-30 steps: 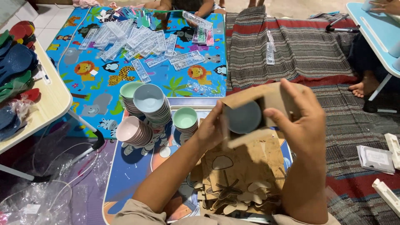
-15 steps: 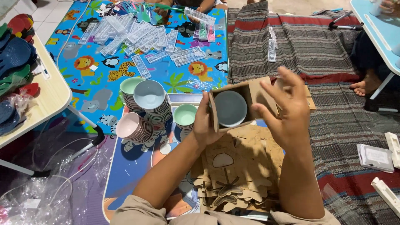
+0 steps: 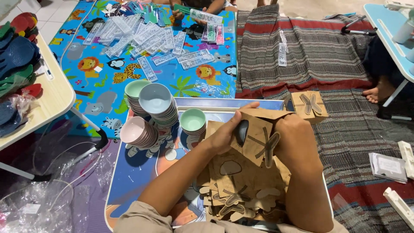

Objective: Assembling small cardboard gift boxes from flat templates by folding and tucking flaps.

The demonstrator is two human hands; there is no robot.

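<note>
While both hands are closing on it from either side, the brown cardboard box with cut-out flap slots is sitting tilted above the middle of the low table with the blue cartoon-printed top, a dark rounded shape showing through its oval window. The left hand is gripping the box's left edge, fingers curling over the top flap and thumb pressing the face; the right hand is clamping the right side, its fingers hidden behind the cardboard. Directly beneath the box, a loose heap of flat brown cardboard blanks is lying on the table. Just left of the left hand, a short stack of mint-green bowls is standing upright; further left, a taller stack of pale blue bowls, a stack of pale green bowls and a leaning stack of pink bowls are crowding together. A finished, closed brown cardboard box is resting at the table's far right corner. Beyond the table, clear flat packets are lying scattered over an animal-printed blue play mat, beside a striped woven rug. Another person's bare foot is resting on that rug.
</note>
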